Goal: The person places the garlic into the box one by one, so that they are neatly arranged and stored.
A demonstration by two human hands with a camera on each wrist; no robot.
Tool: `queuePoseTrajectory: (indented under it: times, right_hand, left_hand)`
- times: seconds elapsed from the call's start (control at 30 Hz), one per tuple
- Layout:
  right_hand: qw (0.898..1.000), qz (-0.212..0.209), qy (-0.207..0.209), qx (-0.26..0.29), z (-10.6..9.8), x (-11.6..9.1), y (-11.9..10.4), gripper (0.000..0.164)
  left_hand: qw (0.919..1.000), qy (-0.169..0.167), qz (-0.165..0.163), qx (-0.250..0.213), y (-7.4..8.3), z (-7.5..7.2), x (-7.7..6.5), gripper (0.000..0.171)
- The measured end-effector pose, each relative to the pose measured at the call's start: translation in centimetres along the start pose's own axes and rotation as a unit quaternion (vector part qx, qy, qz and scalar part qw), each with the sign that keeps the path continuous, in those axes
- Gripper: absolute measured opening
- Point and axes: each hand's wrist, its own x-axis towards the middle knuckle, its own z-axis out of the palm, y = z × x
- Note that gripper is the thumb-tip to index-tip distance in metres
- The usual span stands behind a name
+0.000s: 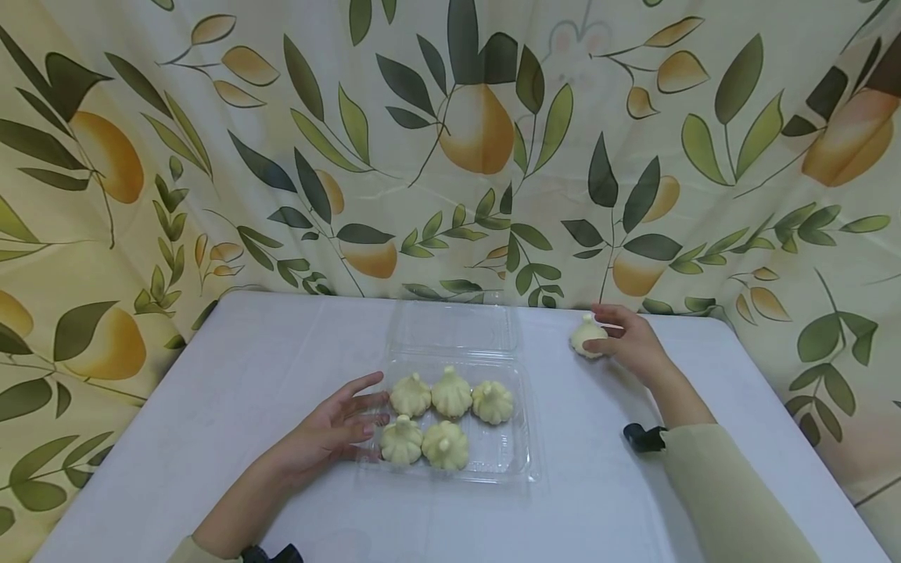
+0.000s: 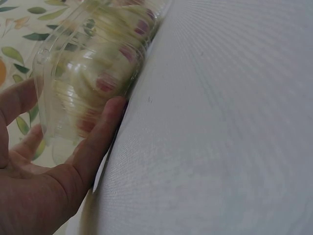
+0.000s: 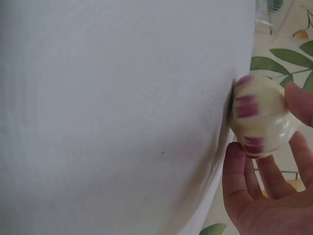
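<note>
My right hand (image 1: 631,344) holds a garlic bulb (image 1: 587,337) near the back edge of the table, right of the container. In the right wrist view, thumb and fingers sit around this bulb (image 3: 264,117), whose pale skin has purple patches at the base; it is at or just above the cloth. Several more garlic bulbs (image 1: 451,392) stand stem-up in a clear plastic clamshell container (image 1: 521,438), its lid (image 1: 454,328) folded back. Against the container's left wall rests my left hand (image 1: 327,430), fingers extended and spread. The left wrist view shows its thumb along the container's lower side (image 2: 78,98).
A white cloth (image 1: 598,500) covers the table. Behind and around it hangs a curtain (image 1: 450,219) printed with fruit and leaves. The container's front right corner holds no bulb. Dark wrist-camera mounts (image 1: 644,438) stick out by both sleeves.
</note>
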Motion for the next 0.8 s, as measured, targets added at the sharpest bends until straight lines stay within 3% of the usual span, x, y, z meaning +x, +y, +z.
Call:
queuePoseTrajectory:
  times: [0.37, 0.8]
  right_hand:
    - [1.000, 0.000, -0.016, -0.006, 0.5, -0.2, -0.9, 0.076]
    - [1.000, -0.011, -0.007, -0.024, 0.9, -0.8, -1.2, 0.067]
  left_hand:
    - [1.0000, 0.000, -0.002, -0.001, 0.1, 0.0, 0.0, 0.074]
    - [1.0000, 0.003, -0.003, -0.002, 0.1, 0.1, 0.0, 0.075]
